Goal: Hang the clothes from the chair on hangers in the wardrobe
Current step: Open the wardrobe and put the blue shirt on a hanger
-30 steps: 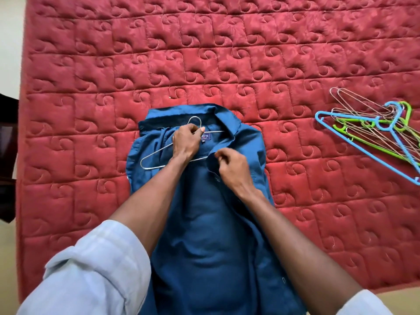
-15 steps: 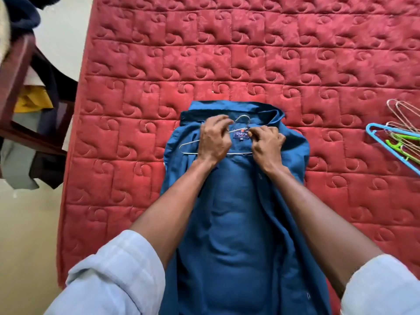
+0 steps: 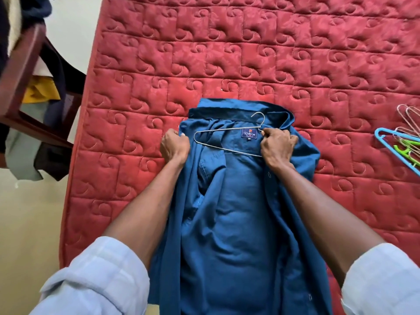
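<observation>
Two hands working, head view | open-fronted blue cotton shirt (image 3: 236,214) is lying on red quilted mattress (image 3: 250,53) | left hand (image 3: 174,145) is gripping its shoulder fabric | right hand (image 3: 277,146) is grasping thin wire hanger (image 3: 227,138) and shirt | advice: slide each hanger arm fully into each shoulder.

Wire hanger (image 3: 227,138) right end hidden under right hand (image 3: 278,145)
</observation>
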